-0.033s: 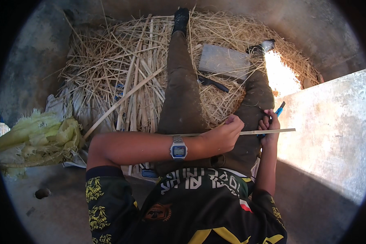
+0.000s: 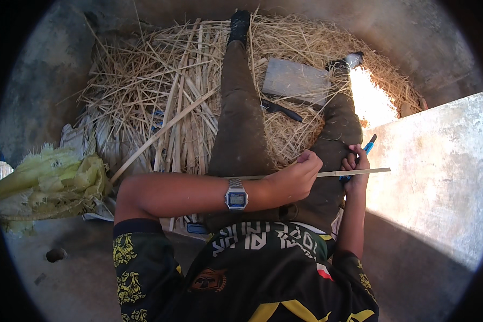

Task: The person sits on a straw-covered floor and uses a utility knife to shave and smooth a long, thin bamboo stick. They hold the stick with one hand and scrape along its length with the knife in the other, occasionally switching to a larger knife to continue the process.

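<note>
My left hand (image 2: 296,176), with a watch on its wrist, is closed around a thin, pale bamboo strip (image 2: 378,171). The strip lies crosswise above my lap; part of it is hidden behind the left hand and forearm. On the right, my right hand (image 2: 356,166) is wrapped around a blue utility knife (image 2: 370,145), its tip pointing up and away. The strip's right end passes across the right hand and sticks out beyond it. Whether those fingers also press on the strip, I cannot tell.
Long bamboo strips (image 2: 169,129) and shavings (image 2: 300,37) cover the floor around my outstretched legs. Between the legs lie a grey block (image 2: 295,79) and a dark-handled tool (image 2: 282,110). A torn yellowish sack (image 2: 64,182) is at left; a low concrete wall (image 2: 434,161) stands at right.
</note>
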`<state>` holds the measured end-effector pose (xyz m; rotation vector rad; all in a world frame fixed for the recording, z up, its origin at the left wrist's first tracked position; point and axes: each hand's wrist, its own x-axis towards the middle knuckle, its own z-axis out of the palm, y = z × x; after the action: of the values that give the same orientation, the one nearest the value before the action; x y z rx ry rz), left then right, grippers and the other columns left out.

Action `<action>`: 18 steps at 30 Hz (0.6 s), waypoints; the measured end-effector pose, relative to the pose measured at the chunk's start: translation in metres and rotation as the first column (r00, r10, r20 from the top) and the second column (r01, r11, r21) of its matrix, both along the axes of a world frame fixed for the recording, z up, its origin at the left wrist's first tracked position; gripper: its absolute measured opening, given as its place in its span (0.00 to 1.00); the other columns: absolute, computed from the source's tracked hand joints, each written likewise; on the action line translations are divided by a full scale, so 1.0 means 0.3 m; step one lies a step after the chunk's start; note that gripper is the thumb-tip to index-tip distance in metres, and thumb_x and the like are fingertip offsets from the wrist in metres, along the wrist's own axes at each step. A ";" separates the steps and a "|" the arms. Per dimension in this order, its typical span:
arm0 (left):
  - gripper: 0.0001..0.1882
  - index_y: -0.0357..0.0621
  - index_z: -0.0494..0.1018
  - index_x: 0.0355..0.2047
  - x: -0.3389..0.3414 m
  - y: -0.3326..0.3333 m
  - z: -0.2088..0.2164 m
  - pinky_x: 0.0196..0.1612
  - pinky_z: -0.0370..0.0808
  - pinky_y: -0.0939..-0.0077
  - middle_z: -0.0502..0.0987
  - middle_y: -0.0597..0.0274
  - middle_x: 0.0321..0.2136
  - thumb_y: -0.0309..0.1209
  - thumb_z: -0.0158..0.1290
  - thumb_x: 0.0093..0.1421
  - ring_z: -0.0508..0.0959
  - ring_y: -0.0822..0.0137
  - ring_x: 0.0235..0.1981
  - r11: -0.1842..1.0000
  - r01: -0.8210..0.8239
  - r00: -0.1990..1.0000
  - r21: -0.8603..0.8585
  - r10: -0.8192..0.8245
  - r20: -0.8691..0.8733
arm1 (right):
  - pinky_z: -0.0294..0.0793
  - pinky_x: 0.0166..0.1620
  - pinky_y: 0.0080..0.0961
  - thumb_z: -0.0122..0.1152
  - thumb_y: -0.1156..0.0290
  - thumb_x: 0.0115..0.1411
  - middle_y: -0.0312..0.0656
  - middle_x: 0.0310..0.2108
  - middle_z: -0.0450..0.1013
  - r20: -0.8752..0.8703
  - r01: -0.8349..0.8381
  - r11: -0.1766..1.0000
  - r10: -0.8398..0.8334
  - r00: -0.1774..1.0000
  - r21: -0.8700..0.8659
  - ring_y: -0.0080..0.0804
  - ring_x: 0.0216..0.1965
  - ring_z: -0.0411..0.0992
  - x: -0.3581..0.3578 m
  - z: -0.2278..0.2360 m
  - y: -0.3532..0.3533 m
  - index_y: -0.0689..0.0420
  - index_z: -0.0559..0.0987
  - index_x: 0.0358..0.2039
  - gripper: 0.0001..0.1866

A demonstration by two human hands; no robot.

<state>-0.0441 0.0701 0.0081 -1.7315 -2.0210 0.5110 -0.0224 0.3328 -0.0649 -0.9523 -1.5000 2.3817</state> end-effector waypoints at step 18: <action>0.17 0.37 0.83 0.35 -0.007 -0.004 -0.021 0.47 0.66 0.57 0.75 0.57 0.28 0.35 0.48 0.63 0.70 0.55 0.35 0.995 -0.032 0.992 -0.091 0.021 -0.126 | 0.48 0.13 0.18 0.56 0.54 0.69 0.28 0.11 0.52 0.002 -0.020 0.998 0.020 1.000 0.066 0.17 0.10 0.48 0.004 -0.009 -0.001 0.57 0.76 0.37 0.17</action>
<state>-0.0461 0.0689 0.0018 -1.6823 -1.9624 0.7143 -0.0213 0.3325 -0.0677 -0.9285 -1.5858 2.3291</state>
